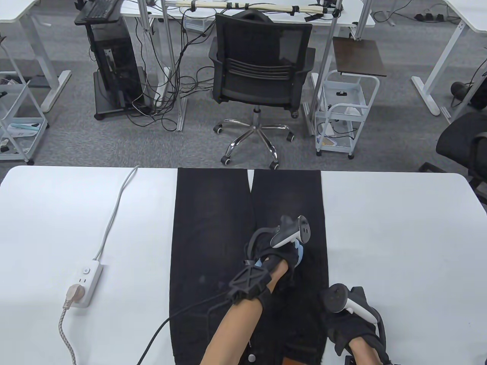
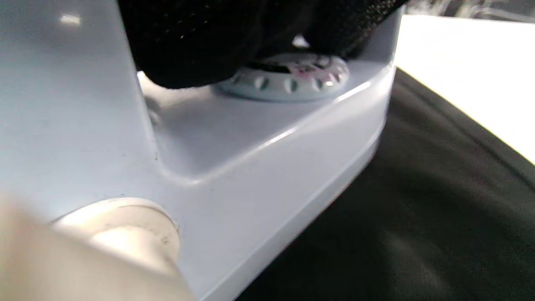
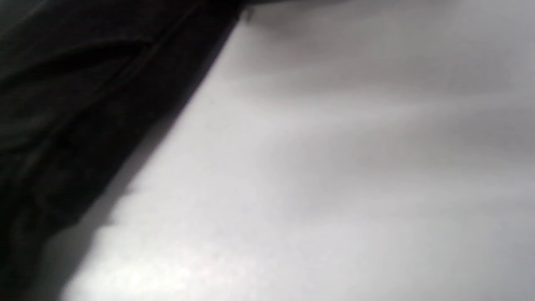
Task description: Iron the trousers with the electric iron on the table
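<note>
Black trousers (image 1: 213, 247) lie flat on the white surface (image 1: 399, 247), legs pointing toward the far edge, waistband at the near edge. The left hand (image 1: 279, 253) reaches diagonally across the garment from the near edge, forearm angled toward the right leg, tracker (image 1: 291, 232) uppermost. Its fingers (image 2: 200, 46) are closed around the handle of the pale blue electric iron (image 2: 250, 159), whose base rests on the right trouser leg; the ribbed temperature dial (image 2: 292, 77) sits just under the glove. The right hand (image 1: 348, 327) lies palm down at the right edge of the trousers near the waistband, on the cloth; whether its fingers are spread or together cannot be told. The right wrist view shows only the blurred cloth edge against the surface. A power strip (image 1: 87, 283) with one plug inserted lies well left of the trousers.
</note>
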